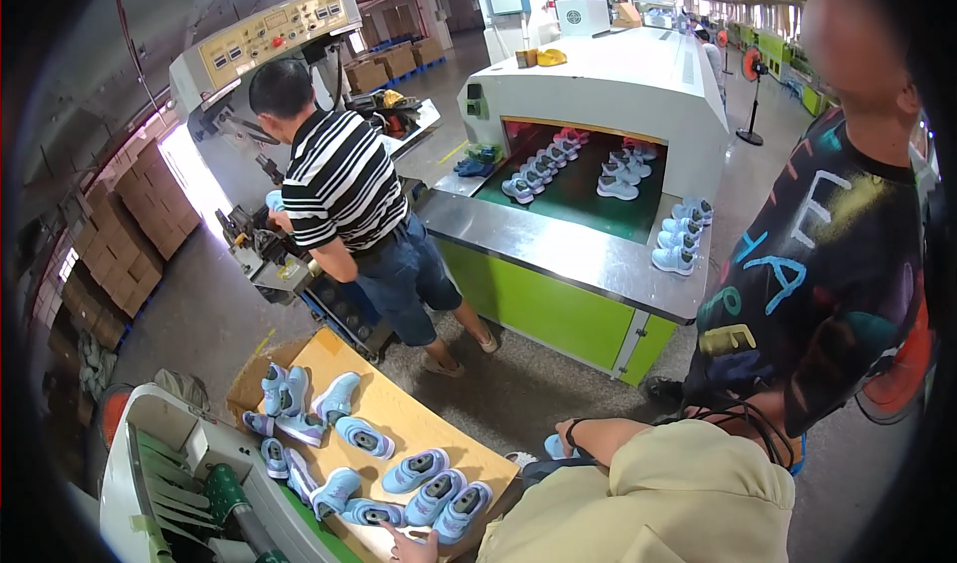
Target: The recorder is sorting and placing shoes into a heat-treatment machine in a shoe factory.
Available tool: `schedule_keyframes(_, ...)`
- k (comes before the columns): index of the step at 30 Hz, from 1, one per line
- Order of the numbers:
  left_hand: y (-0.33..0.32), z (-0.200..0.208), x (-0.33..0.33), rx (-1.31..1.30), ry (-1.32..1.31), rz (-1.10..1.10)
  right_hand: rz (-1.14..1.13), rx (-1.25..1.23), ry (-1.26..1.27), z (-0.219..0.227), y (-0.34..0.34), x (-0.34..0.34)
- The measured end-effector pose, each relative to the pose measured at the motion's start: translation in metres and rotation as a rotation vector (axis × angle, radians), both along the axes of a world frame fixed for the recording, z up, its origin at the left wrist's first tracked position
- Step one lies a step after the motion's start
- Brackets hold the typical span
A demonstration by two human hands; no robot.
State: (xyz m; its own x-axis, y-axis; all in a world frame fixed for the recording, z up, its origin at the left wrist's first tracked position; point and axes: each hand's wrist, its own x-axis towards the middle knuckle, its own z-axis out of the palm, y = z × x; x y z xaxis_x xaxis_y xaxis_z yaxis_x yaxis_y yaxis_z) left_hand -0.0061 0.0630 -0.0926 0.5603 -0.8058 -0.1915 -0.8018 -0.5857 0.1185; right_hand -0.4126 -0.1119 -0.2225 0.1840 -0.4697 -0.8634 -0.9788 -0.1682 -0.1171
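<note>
Beige garment [658,493] foremost; left fingers [389,534] spread beside blue shoes [373,511]; right fingers obscured, state unclear.

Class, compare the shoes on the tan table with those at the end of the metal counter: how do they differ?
Layout: the table shoes are scattered, while the counter shoes stand close together in a line.
Direction: the table shoes point various ways; the counter shoes face much the same way.
Number: there are more table shoes than counter shoes.
Shared: both are low-cut with light blue uppers.
</note>
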Motion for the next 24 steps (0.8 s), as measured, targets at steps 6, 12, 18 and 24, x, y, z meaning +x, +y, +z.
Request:
schedule_keyframes(6, 0.004, 0.004, -0.001, 0.005, -0.010, 0.028, -0.003, -0.091, 0.028, -0.003, 0.012, 0.001)
schedule_keyframes(12, 0.001, -0.002, 0.007, 0.066, 0.060, 0.083, 0.002, -0.103, 0.019, -0.012, 0.008, 0.001)
schedule_keyframes(18, -0.002, 0.004, -0.002, 0.080, 0.070, 0.078, 0.014, -0.084, 0.023, -0.012, 0.008, 0.000)
schedule_keyframes(24, 0.014, -0.018, -0.024, 0.147, 0.118, 0.047, -0.067, -0.029, 0.022, -0.015, 0.007, -0.003)
